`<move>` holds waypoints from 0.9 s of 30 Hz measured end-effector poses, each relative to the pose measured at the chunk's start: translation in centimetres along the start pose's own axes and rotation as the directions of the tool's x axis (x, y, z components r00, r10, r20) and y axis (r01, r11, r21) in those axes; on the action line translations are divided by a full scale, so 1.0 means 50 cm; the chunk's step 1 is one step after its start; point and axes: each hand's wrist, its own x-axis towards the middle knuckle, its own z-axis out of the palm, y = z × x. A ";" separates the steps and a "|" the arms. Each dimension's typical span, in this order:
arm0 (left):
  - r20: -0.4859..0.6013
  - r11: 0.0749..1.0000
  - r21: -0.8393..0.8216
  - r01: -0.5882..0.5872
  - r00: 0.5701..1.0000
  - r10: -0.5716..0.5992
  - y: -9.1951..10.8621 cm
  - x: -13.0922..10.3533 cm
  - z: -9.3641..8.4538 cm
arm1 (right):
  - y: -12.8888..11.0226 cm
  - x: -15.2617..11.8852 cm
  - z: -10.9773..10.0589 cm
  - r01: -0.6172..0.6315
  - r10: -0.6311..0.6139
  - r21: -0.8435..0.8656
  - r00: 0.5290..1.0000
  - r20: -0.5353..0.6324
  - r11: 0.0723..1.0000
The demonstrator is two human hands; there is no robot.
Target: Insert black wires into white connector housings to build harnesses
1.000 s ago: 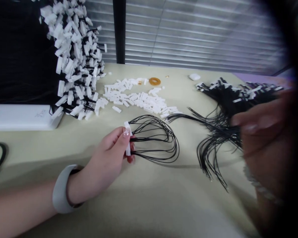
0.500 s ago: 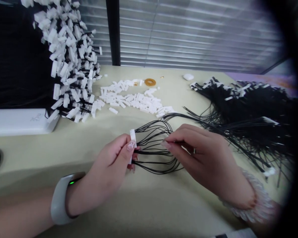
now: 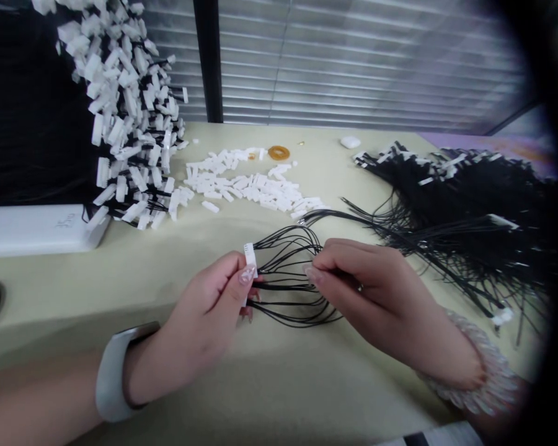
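- Gripping a white connector (image 3: 250,255) between thumb and fingers, the left hand (image 3: 209,303) holds it over a pale tabletop (image 3: 288,384), near the centre of the scene.
- Looped black wires (image 3: 283,287) run from the connector toward the right hand (image 3: 376,291), whose thumb and forefinger press together among the strands; which strand they pinch, if any, cannot be told.
- Faint grey lettering (image 3: 65,221) marks a white case (image 3: 23,234) at far left, too blurred to read.
- Loose white pieces (image 3: 260,189) lie scattered beyond the hands, near a flat amber ring (image 3: 279,153).
- Heaped at upper left, a mass of white connectors (image 3: 121,111) rises behind the case.
- Spread at right, a dark wire bundle (image 3: 469,192) shows white pieces along its far edge.
- A grey wristband (image 3: 114,375) circles the left wrist; a clear coiled bracelet (image 3: 488,371) rings the right.
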 end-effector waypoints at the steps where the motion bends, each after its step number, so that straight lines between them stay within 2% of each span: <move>1: 0.001 1.000 0.001 0.000 1.000 0.000 0.000 0.000 0.000 | -0.001 0.000 0.000 0.000 0.000 0.006 1.000 0.010 1.000; 6: 0.000 0.999 0.025 -0.020 1.000 0.020 0.003 -0.002 0.000 | -0.002 0.001 -0.002 -0.002 -0.002 0.046 0.997 0.081 0.999; 18: 0.016 0.997 0.059 -0.051 0.999 0.050 0.012 -0.002 0.000 | 0.000 0.001 -0.002 -0.113 0.103 0.078 0.987 0.125 0.991; 27: 0.026 0.999 -0.005 -0.043 0.999 0.043 0.008 -0.003 0.001 | 0.003 0.003 -0.004 -0.112 0.099 0.076 0.982 0.162 0.991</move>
